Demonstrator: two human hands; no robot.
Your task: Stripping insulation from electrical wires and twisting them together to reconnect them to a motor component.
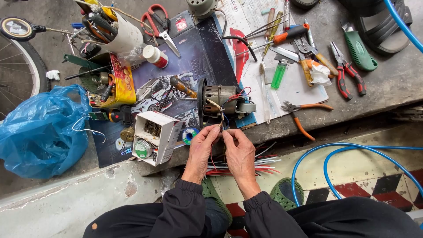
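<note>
A small electric motor [220, 104] with a metal body and red, blue and yellow wires lies on a dark printed sheet [194, 57] at the edge of a concrete ledge. My left hand [202, 149] and my right hand [238, 152] meet just below the motor, fingertips pinched together on thin wires [221, 125] that run from it. Both wrists wear dark sleeves. A bundle of red and white wires [264, 165] lies under my hands.
An open white box [154, 136] with a solder spool stands left of my hands. Orange-handled pliers [304, 115], red pliers [348, 75], a green lighter [278, 75], screwdrivers, scissors [159, 22], a blue plastic bag [42, 132], a blue hose [352, 152] and a bicycle wheel [17, 70] surround the spot.
</note>
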